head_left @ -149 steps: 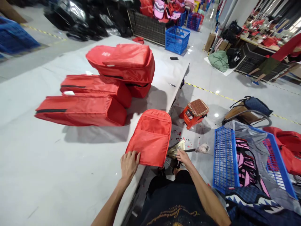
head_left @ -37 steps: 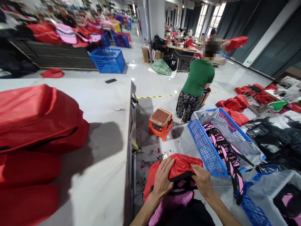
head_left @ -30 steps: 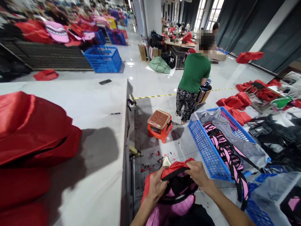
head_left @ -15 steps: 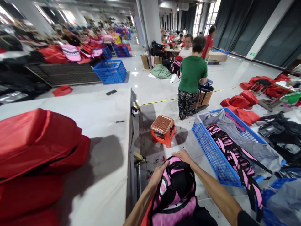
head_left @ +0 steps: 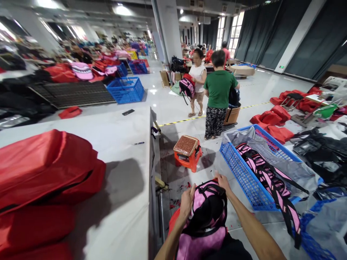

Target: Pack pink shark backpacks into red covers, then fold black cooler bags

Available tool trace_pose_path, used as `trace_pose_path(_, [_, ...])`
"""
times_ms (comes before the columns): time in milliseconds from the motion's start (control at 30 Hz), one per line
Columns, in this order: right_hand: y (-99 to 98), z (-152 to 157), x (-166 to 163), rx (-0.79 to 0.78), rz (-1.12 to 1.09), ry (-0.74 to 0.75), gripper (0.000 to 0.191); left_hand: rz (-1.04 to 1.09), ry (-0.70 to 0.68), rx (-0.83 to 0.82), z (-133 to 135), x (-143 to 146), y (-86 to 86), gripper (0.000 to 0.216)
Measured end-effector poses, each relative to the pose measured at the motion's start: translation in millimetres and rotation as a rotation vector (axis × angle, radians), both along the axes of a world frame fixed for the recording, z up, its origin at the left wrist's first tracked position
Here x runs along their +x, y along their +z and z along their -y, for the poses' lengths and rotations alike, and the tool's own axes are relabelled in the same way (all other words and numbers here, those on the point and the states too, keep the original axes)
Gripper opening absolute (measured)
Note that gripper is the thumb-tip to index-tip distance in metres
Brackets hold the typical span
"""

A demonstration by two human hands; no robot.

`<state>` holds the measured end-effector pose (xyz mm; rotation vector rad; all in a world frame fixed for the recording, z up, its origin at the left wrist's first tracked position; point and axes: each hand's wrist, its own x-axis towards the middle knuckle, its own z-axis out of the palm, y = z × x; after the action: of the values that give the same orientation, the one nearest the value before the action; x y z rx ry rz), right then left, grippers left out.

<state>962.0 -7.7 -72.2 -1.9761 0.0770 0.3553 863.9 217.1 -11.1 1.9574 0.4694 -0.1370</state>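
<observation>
On my head view, the pink-and-black bag (head_left: 202,240) sits at five o'clock, the left hand (head_left: 187,202) pinching its left edge and the right hand (head_left: 222,181) its far right edge. The pale table (head_left: 119,231) spreads from seven to ten o'clock, bearing red bags (head_left: 48,159) at eight. Across the glossy floor (head_left: 213,160), I see a stool (head_left: 187,146) near centre, a blue basket (head_left: 244,180) towards four and a green-shirted person (head_left: 220,90) at two.

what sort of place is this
Probably a bag factory or workshop: red bags are stacked on the table, pink-and-black straps spill from a blue crate, and the left hand and right hand hold a pink-and-black bag.
</observation>
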Motion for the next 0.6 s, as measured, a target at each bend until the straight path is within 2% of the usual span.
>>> trace_pose_path(100, [-5.9, 33.5, -37.2, 0.246, -0.051, -0.082, 0.085, 0.031, 0.008, 0.019, 4.3, 6.2, -0.9, 0.079])
trace_pose_path(167, [-11.0, 40.4, -59.9, 0.301, -0.066, -0.146, 0.089, 0.042, 0.012, 0.016, 8.6, 10.1, -1.1, 0.08])
trace_pose_path(267, [-6.1, 32.0, -78.6, 0.127, 0.003, -0.312, 0.097, 0.043, 0.016, 0.012, 11.6, 12.7, 2.5, 0.082])
trace_pose_path(333, [9.1, 24.5, -83.0, 0.002, 0.055, -0.368, 0.095, 0.035, 0.039, 0.0, 6.3, 9.6, 9.5, 0.084])
trace_pose_path(400, [30.7, 20.5, -84.7, -0.03, 0.087, -0.32, 0.087, 0.027, 0.053, -0.05, -8.2, 1.6, 19.8, 0.084])
trace_pose_path(500, [59.7, 15.7, -81.1, -0.012, 0.147, -0.17, 0.075, 0.014, 0.074, -0.153, -43.0, -14.5, 33.3, 0.082])
trace_pose_path(600, [65.6, 3.6, -64.2, -0.063, 0.129, -0.009, 0.075, -0.028, 0.118, -0.208, -73.5, -23.5, 30.9, 0.084])
